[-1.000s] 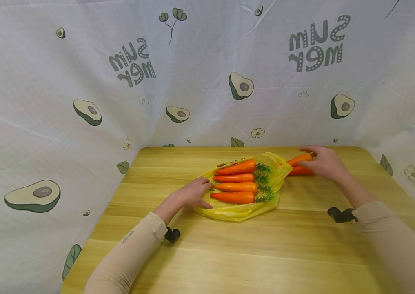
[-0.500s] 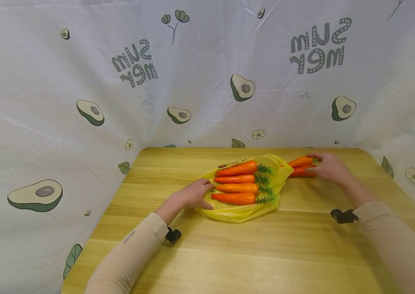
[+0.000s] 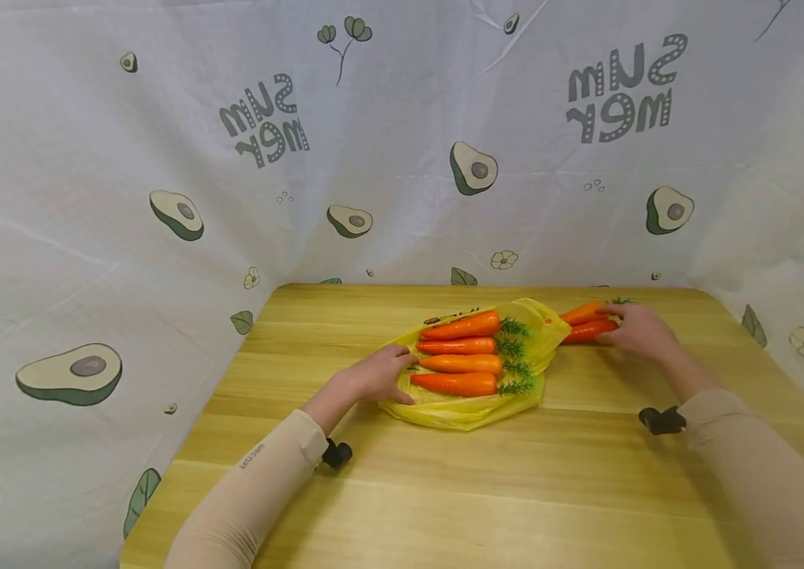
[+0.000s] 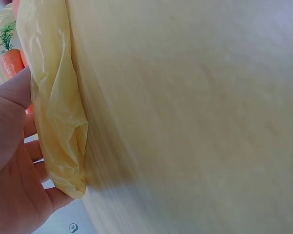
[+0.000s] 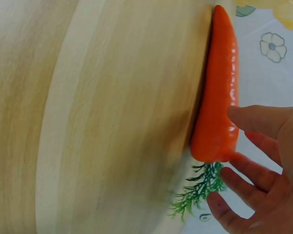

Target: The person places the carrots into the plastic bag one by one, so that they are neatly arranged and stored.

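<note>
Several orange-red carrots (image 3: 457,385) with green tops lie side by side on a yellow plastic bag (image 3: 458,416) in the head view. My left hand (image 3: 373,378) rests at the bag's left end, fingers spread. In the left wrist view that hand (image 4: 14,180) lies against the crumpled bag (image 4: 61,107). Right of the bag are an orange carrot (image 3: 583,314) and a redder carrot (image 3: 590,331), tips toward it. My right hand (image 3: 636,332) is at their thick ends. In the right wrist view its thumb touches a carrot (image 5: 216,102), other fingers loosely bent near the green top (image 5: 202,187).
The wooden table (image 3: 444,490) runs back to a white cloth (image 3: 402,158) printed with avocados, hanging behind and at both sides. A black wrist mount (image 3: 336,454) sits on the left wrist and another mount (image 3: 661,420) on the right.
My right hand has shifted slightly right and nearer, from the orange carrot toward the redder one. The two carrots now lie closer to parallel. My left hand and the bag stay put.
</note>
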A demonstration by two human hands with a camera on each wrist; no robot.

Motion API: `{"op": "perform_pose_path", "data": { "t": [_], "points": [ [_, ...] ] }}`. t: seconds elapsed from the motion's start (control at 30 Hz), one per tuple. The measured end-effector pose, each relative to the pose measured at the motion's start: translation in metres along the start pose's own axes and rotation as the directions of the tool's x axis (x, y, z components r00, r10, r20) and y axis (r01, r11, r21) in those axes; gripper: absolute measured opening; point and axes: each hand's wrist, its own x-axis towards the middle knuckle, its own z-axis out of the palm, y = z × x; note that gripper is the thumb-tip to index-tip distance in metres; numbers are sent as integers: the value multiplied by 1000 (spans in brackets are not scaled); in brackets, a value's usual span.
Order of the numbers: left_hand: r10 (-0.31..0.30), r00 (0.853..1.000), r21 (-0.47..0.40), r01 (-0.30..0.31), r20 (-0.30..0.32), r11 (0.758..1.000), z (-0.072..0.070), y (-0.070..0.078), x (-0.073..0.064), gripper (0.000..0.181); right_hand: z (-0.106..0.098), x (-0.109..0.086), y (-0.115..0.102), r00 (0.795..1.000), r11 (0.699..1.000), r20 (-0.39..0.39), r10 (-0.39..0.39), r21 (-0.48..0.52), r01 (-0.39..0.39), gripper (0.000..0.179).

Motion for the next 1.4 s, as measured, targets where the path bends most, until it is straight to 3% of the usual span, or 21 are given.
{"op": "perform_pose_path", "data": {
  "t": [0.3, 0.77, 1.4],
  "points": [
    [-1, 1000, -14, 1, 7, 1000, -1, 1, -1, 83, 9, 1, 11, 999, 995, 1, -43, -90, 43, 58],
    [0, 1000, -3, 0, 1, 1000, 0, -1, 1, 84, 13, 1, 16, 998, 990, 7, -57, -130, 57, 57],
    [-9, 1000, -10, 9, 8, 1000, 1, -1, 3, 84, -14, -14, 24, 999, 996, -13, -49, -80, 48, 60]
  ]
}}
